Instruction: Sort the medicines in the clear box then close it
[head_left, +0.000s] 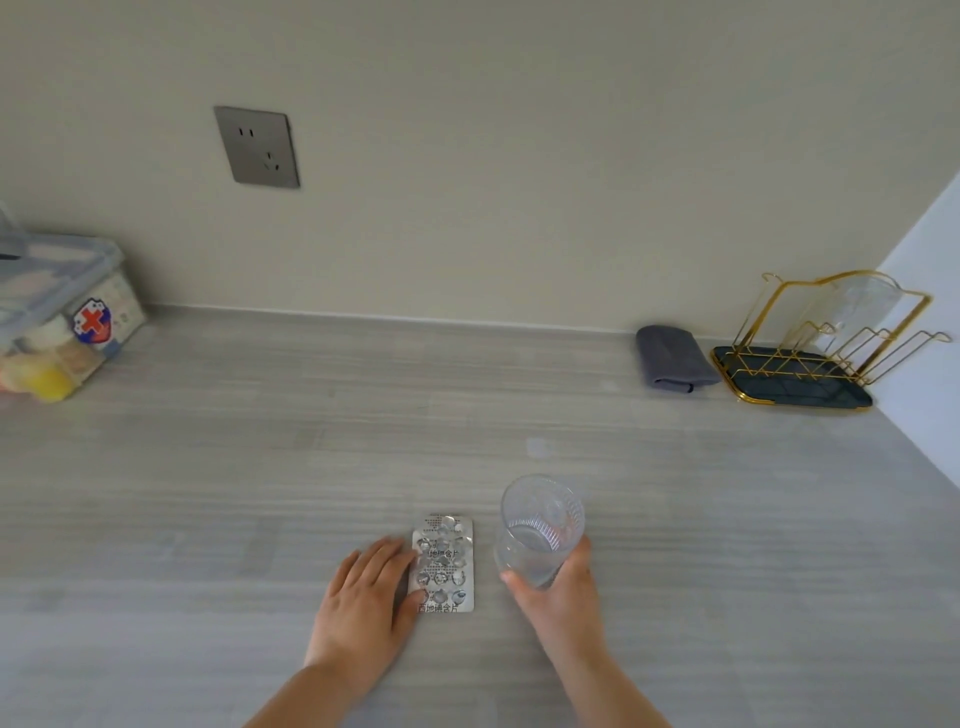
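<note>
Counter (260, 467), grey, near edge centre: blister pack (443, 564) flat, foil up. Left hand (366, 597) fingers spread, tips touching pack's left side, gripping nothing. Right hand (558, 592) wrapped round ribbed glass (540, 530), just right of pack. Clear box (62, 312) w/ red-cross sticker, far left edge; lid state unclear.
</note>
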